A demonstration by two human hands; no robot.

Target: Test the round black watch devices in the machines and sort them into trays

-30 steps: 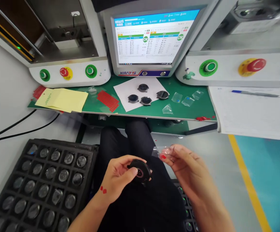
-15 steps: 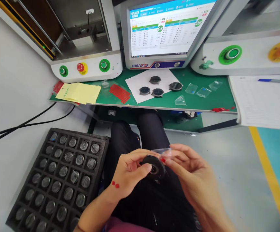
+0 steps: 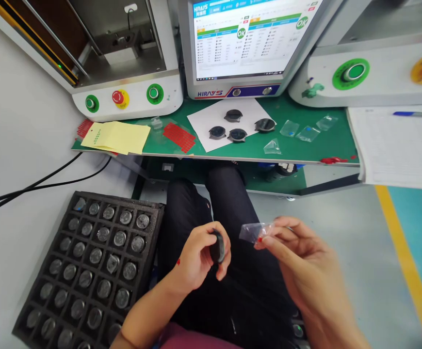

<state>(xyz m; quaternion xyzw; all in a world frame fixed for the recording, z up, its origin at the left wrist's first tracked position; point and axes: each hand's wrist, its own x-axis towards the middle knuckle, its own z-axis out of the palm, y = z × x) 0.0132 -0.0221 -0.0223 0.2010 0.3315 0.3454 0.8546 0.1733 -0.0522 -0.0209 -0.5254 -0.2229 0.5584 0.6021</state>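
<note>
My left hand (image 3: 200,252) is closed round a black watch case (image 3: 217,247), held edge-on above my lap. To its right, my right hand (image 3: 294,247) pinches a piece of clear plastic film (image 3: 251,232) with a small red tab (image 3: 260,239) by the fingertips. Film and watch case are apart. A red sticker (image 3: 178,261) shows on my left wrist. Low on the left lies a black foam tray (image 3: 153,209) with round watch cases in its compartments, many seemingly under clear film.
On the green bench (image 3: 211,155), several watch cases (image 3: 237,135) rest on white paper (image 3: 205,140). Around them are clear film pieces (image 3: 272,147), a red sticker sheet (image 3: 179,137) and yellow cards (image 3: 116,137). Behind stand a monitor (image 3: 240,48) and button panels (image 3: 127,97). Black cables (image 3: 43,185) hang at left.
My hands have moved apart. The film in my right hand has come away from the watch case, and my left hand has turned the case from its flat back to edge-on.
</note>
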